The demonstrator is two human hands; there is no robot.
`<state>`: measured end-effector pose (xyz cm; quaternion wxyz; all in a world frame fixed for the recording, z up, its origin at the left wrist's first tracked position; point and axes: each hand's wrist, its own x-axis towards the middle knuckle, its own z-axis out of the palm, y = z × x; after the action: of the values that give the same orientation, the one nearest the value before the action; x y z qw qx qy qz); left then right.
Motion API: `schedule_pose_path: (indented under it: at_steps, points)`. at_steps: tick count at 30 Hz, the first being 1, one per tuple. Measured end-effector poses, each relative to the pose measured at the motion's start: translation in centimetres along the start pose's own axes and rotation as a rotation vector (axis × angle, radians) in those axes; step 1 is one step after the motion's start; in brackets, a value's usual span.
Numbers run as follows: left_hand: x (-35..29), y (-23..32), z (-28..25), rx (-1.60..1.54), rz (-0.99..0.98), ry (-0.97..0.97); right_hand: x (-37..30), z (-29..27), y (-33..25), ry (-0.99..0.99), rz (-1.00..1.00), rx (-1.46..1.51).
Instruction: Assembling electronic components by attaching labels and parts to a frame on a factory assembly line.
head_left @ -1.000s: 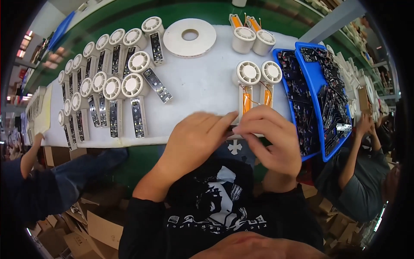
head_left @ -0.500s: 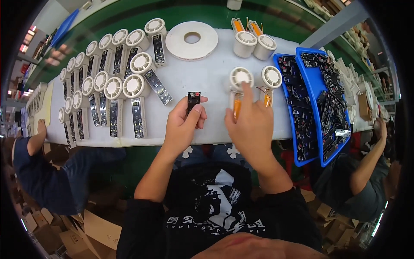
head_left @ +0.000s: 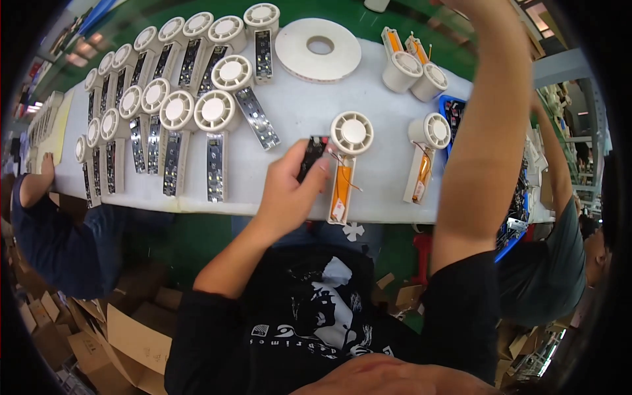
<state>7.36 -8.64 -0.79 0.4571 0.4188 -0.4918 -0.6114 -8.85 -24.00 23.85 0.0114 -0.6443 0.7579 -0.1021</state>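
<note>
Circuit board sitting pinched in left hand mid-frame, right hand poking past the top edge, can't tell what its fingers are doing, blue bin lower right holding dark boards

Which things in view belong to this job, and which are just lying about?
Likely job things:
black circuit board, in the left hand
open white unit beside it
board-fitted white units, left

Probably just lying about:
cardboard boxes
red object
</note>
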Motion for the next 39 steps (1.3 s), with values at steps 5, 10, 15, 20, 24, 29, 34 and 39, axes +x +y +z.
schedule_pose_path:
  at_steps: [5,10,15,20,24,29,34,39]
  points:
    - [-0.6,0.1,-0.7,0.218,0.195,-0.051,16.7,13.9,5.6,0.296,-0.444,-0.305]
    - [0.2,1.2,-0.5,0.176,0.164,-0.163,29.4,22.8,17.5,0.461,-0.881,-0.335]
    - [0.7,0.4,-1.4,0.115,0.192,-0.098,25.4,21.5,9.6,-0.148,-0.591,-0.172]
    - [0.4,0.9,-1.0,0.091,0.182,-0.143,12.9,11.1,5.7,-0.314,-0.494,-0.181]
    - [0.3,0.9,-1.3,0.099,0.147,-0.151,5.5,9.5,5.6,-0.406,-0.644,-0.129]
    - [0.4,-0.3,-1.0,-0.031,0.047,-0.148,-0.3,11.3,8.2,-0.224,-0.784,-0.255]
    - [0.3,-0.6,-0.3,-0.138,0.082,-0.045,-5.2,8.5,7.4,-0.079,-0.769,-0.293]
    - [0.6,-0.3,-0.2,-0.046,0.065,-0.103,-4.7,11.1,7.2,-0.127,-0.649,-0.450]
